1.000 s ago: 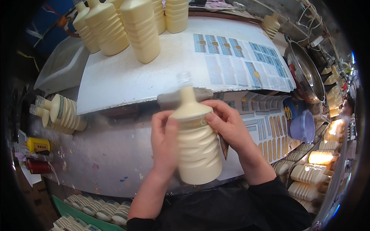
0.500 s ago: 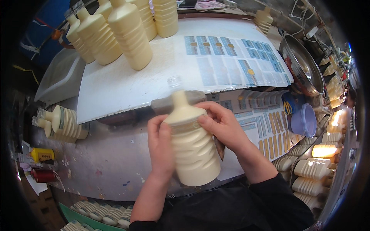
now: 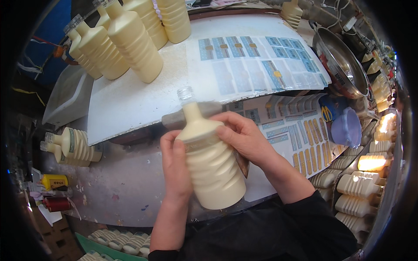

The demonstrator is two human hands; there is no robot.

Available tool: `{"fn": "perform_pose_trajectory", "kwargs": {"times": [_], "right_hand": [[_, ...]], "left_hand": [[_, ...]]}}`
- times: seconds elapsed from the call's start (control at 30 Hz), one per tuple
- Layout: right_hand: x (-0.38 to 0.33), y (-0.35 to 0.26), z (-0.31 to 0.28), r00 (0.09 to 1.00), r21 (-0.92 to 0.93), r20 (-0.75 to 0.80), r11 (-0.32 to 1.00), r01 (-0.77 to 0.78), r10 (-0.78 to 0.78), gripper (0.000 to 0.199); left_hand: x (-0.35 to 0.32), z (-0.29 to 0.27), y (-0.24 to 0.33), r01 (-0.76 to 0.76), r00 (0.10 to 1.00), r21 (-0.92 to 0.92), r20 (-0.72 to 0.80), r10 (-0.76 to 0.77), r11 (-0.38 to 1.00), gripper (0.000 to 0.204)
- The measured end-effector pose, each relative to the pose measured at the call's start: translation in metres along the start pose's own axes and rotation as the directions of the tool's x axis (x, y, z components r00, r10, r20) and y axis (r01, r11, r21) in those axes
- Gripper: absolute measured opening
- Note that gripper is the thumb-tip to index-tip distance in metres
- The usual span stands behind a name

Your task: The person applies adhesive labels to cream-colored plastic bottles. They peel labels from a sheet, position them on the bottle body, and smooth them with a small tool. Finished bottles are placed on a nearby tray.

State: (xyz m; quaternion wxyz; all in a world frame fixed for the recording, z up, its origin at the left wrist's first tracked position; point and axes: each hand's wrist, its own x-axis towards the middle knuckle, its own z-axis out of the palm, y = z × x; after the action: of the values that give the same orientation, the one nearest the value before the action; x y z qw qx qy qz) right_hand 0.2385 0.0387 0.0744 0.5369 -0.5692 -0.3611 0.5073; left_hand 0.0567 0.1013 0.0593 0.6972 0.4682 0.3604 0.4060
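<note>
While both hands grip cream ribbed bottle (image 3: 211, 163) over desk's (image 3: 130, 108) near edge, left hand (image 3: 176, 167) and right hand (image 3: 241, 137) press gold band (image 3: 200, 142) around shoulder; labelling step, smoothing needed next.

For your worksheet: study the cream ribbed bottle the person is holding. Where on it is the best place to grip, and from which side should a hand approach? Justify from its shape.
Grip the cream ribbed bottle around its ribbed body below the shoulder, one hand from each side, as the left hand and right hand do. The ridges probably stop slipping; the narrow clear neck offers little hold.
</note>
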Motion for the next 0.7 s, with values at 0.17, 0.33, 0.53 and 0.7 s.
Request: {"fn": "perform_pose_trajectory", "kwargs": {"times": [0.17,0.33,0.53,0.7], "right_hand": [[0.000,-0.002,0.002,1.000,0.001,0.000,1.000,-0.008,0.008,0.033],[-0.001,-0.004,0.006,0.997,-0.034,-0.073,0.999,0.039,-0.041,0.035],[0.002,-0.011,-0.030,0.987,0.318,-0.145,0.948,-0.021,0.070,0.041],[-0.010,-0.050,0.014,0.936,-0.076,-0.177,0.953,0.294,-0.303,0.026]], "left_hand": [[0.001,-0.002,-0.005,0.005,1.000,-0.038,-0.024,-0.006,0.999,0.028],[0.004,0.000,-0.005,0.011,1.000,0.003,-0.025,-0.011,1.000,0.029],[0.001,0.000,0.002,0.038,0.999,-0.116,0.015,-0.036,0.993,0.030],[0.000,0.000,0.009,0.037,0.997,0.004,0.073,-0.037,0.999,0.035]]}}
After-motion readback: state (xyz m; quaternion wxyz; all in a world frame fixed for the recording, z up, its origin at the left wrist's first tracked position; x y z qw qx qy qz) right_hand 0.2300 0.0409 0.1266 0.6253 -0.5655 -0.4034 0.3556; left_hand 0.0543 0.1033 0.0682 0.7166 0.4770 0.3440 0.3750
